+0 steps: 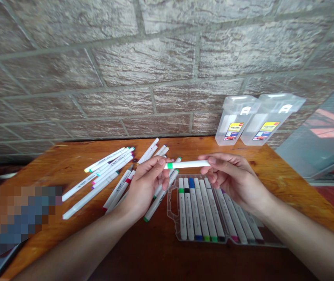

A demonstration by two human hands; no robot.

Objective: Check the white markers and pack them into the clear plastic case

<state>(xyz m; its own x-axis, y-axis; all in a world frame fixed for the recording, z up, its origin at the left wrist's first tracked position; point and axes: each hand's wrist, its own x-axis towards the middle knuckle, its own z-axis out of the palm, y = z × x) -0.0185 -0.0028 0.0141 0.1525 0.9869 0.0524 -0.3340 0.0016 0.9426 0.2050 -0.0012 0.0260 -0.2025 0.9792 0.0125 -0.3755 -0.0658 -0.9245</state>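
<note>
My left hand (147, 182) and my right hand (231, 177) hold one white marker (188, 164) level between them, above the table. The marker has a green band near the left-hand end. My left fingers pinch that end; my right fingers pinch the other end. Directly below lies a clear plastic tray (173, 203) with a row of several white markers with coloured caps (198, 210). My right wrist covers part of the tray's right side.
Several loose white markers (108, 171) are scattered on the wooden table (67, 156) left of the tray. Two clear plastic marker boxes (251, 119) stand upright at the back right against a brick wall. A blurred patch (17, 218) covers the lower left.
</note>
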